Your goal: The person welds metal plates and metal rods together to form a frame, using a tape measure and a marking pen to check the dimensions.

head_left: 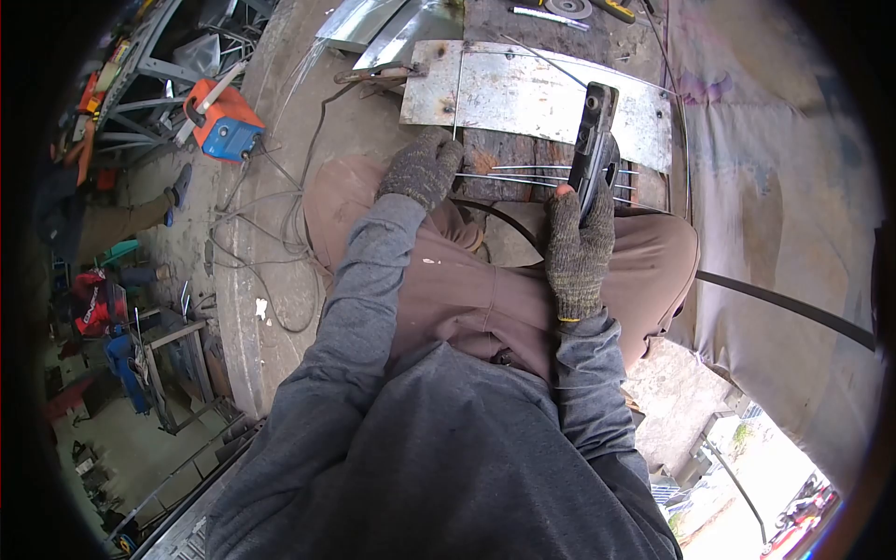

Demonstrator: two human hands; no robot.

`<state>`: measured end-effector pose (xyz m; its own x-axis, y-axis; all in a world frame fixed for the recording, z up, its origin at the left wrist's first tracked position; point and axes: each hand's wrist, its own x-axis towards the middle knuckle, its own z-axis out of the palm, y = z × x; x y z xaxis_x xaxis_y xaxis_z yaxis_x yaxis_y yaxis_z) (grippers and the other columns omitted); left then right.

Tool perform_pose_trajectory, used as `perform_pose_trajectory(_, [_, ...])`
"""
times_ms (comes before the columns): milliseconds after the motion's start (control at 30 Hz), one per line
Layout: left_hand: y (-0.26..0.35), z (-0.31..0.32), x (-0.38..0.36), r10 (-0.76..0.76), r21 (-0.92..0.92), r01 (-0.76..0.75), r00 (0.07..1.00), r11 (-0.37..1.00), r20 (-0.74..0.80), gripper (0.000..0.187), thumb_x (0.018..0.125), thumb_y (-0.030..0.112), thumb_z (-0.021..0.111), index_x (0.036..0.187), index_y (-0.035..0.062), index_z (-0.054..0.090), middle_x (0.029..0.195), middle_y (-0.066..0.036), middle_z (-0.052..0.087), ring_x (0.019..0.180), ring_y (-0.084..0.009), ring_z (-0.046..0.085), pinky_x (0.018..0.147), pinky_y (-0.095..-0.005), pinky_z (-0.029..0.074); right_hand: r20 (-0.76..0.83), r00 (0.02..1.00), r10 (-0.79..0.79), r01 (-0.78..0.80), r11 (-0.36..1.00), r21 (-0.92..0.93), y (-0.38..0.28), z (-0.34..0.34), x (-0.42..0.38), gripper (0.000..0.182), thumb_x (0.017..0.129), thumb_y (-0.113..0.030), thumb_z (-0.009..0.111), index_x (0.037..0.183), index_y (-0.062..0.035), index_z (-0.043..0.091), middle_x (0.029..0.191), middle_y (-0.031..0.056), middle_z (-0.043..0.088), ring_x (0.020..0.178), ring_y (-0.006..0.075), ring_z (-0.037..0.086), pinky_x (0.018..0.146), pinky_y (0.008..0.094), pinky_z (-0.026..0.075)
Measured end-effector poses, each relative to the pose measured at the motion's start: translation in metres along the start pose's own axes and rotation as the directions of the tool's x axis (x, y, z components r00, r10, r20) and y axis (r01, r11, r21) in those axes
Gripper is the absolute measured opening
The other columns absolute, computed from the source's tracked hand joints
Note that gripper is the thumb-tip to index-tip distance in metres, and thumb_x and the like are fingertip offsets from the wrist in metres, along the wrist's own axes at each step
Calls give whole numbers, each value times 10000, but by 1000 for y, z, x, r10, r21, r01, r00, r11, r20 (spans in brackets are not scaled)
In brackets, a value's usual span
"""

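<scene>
My left hand [422, 170], in a dark knit glove, is closed at the near edge of a metal plate [541, 91]. A thin metal rod [459, 93] runs from its fingertips across the plate. In my right hand [577, 252], also gloved, is a black electrode holder [594, 140], gripped by its handle and pointing away from me. From the holder's tip a thin welding rod [549, 62] slants up and left over the plate. Several loose thin rods [523, 177] lie on the dark wood between my hands. A fingertip shows bare through the right glove.
A clamp [378, 73] sits at the plate's left end. An orange and blue welding machine [224, 121] stands left, cables [271, 219] looped on the concrete. A black cable [784, 306] crosses right. Another person's leg [126, 224] shows far left. A cloth sheet [765, 187] hangs right.
</scene>
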<state>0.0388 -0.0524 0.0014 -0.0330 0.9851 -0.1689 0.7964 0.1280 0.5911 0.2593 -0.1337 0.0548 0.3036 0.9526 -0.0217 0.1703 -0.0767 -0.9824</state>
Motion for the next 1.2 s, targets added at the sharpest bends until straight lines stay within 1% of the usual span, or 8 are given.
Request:
perform_pose_trajectory(167, [5,-4,-3,-19,-32,19,1000,999,5,404,951,415,593,1143,64,649,1115,-221,673,1035,-405,643,905,-465,499,31,999,23,-23,1000,-22,3,-2,0,405,998,-251,639,1290,8,531,866,62,630,714,110,565,635,288,488])
perform_pose_trajectory(367, [3,-4,1,-4,-77,5,1000,997,15,369,940,401,608,1115,79,655,1103,-217,675,1038,-396,642,899,-461,499,10,1000,-30,30,1000,3,4,1,0,427,1000,-244,635,1312,22,517,906,88,645,771,135,589,687,302,505])
perform_pose_trajectory(567, [-3,0,6,11,-114,-10,1000,993,4,329,931,372,620,1078,80,654,1068,-204,679,1015,-398,639,883,-461,494,14,999,-42,42,999,2,6,1,0,385,998,-251,637,1257,18,541,894,93,643,761,156,585,693,329,505])
perform_pose_trajectory(733, [-10,1,13,-1,-179,8,999,984,39,309,912,341,635,1032,57,660,990,-174,684,912,-317,655,825,-409,498,26,999,30,-30,1000,10,2,0,0,366,989,-271,648,1226,-6,559,870,98,645,749,157,585,681,330,501])
perform_pose_trajectory(833, [-12,1,15,7,-161,-2,1000,987,30,314,907,340,638,1025,51,662,967,-167,687,883,-283,657,806,-392,499,8,1000,-4,4,1000,-8,9,1,0,371,986,-279,654,1220,-5,563,873,102,648,750,161,588,683,332,502])
perform_pose_trajectory(967, [-9,-1,16,-22,-160,27,999,987,35,337,903,359,646,1024,46,678,963,-170,695,878,-289,661,808,-392,501,14,999,40,-40,999,-13,3,1,0,364,988,-269,652,1213,4,565,877,106,649,761,165,592,696,335,506])
perform_pose_trajectory(1033, [-9,-1,17,14,-198,-8,1000,980,24,354,902,368,651,1034,43,693,963,-165,708,880,-279,667,816,-386,506,7,1000,-4,4,1000,8,5,2,0,352,990,-251,649,1210,10,564,881,111,649,771,170,593,709,335,509])
perform_pose_trajectory(1200, [-12,1,21,8,-191,2,999,982,49,345,899,349,664,1036,35,701,966,-156,719,883,-261,673,823,-381,512,27,1000,8,-9,1000,8,3,1,0,335,992,-232,646,1204,14,564,890,107,649,781,166,587,715,333,507])
